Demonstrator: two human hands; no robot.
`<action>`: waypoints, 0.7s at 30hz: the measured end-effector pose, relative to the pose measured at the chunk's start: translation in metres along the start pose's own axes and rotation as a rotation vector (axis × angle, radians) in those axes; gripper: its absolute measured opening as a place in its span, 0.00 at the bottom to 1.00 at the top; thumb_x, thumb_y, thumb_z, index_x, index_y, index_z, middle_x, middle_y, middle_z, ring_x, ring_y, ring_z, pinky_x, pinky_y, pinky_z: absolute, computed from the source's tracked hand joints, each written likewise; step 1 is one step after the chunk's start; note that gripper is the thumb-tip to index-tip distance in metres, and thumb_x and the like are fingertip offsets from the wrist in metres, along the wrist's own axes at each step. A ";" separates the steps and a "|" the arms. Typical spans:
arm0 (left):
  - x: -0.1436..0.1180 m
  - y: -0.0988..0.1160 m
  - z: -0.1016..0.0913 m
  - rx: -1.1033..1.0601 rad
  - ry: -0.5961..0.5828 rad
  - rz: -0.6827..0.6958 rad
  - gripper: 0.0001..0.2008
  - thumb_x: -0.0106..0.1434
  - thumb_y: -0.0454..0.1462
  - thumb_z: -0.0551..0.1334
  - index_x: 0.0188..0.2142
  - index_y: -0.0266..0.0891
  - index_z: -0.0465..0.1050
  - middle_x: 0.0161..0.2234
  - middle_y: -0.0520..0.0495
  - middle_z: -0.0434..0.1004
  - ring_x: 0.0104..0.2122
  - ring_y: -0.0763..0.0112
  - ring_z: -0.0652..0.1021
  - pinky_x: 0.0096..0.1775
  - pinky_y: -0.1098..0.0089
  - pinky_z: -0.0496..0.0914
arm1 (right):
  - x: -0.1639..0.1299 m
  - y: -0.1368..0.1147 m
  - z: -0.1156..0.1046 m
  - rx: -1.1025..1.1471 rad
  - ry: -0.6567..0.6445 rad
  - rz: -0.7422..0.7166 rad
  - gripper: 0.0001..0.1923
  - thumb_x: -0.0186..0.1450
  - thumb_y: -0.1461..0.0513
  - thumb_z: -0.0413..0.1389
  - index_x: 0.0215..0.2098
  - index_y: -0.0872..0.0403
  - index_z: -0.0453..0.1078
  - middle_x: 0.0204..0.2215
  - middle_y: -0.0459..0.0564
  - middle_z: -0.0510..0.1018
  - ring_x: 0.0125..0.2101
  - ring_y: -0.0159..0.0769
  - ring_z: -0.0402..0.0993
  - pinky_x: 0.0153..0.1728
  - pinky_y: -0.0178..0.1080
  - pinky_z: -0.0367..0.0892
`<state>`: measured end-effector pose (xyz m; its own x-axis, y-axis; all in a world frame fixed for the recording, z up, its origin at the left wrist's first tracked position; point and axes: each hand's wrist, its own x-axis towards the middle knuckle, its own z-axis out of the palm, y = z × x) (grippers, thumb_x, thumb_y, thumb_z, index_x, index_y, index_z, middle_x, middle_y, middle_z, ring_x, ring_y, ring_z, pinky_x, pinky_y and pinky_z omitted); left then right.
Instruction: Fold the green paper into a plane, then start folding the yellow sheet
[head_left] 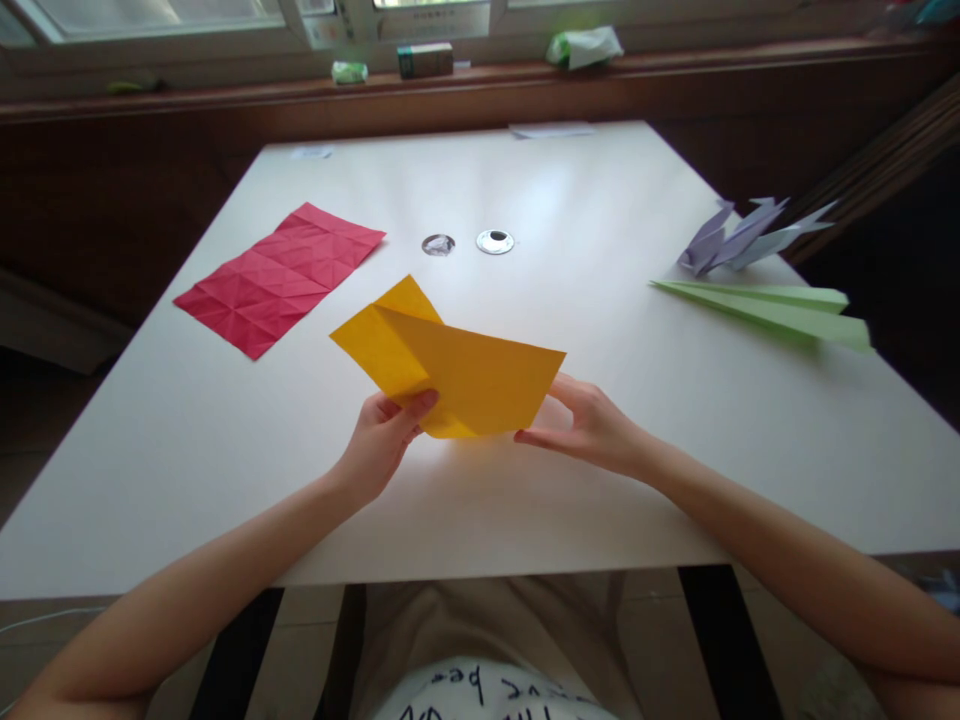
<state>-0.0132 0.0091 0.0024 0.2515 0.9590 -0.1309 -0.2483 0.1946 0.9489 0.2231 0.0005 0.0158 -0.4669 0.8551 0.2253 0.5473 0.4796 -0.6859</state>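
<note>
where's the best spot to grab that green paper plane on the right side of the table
Pinch the green paper plane at its wide tail end, near the table's right edge, coming from above. It lies flat with its narrow nose pointing left, so the tail gives the broadest grip.

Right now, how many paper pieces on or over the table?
5, maybe more: yellow sheet held by left hand and right hand; creased red sheet at left; green plane and purple folded figure at right; white slip at far edge.

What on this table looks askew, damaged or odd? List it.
Nothing is spilled or torn. The red sheet lies askew to the table edge and is creased all over. The left hand and right hand hold the folded yellow paper.
</note>
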 end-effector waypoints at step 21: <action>0.016 0.020 -0.016 0.110 -0.036 0.038 0.16 0.61 0.43 0.53 0.46 0.41 0.68 0.47 0.46 0.72 0.44 0.62 0.74 0.38 0.68 0.72 | 0.002 0.007 -0.014 0.559 -0.206 0.357 0.14 0.59 0.56 0.54 0.41 0.54 0.71 0.40 0.49 0.76 0.40 0.41 0.73 0.38 0.39 0.69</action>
<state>-0.0288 0.0321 0.0150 0.2776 0.9568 -0.0858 -0.1549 0.1328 0.9790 0.2354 0.0089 0.0208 -0.4779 0.8602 -0.1781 0.2775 -0.0446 -0.9597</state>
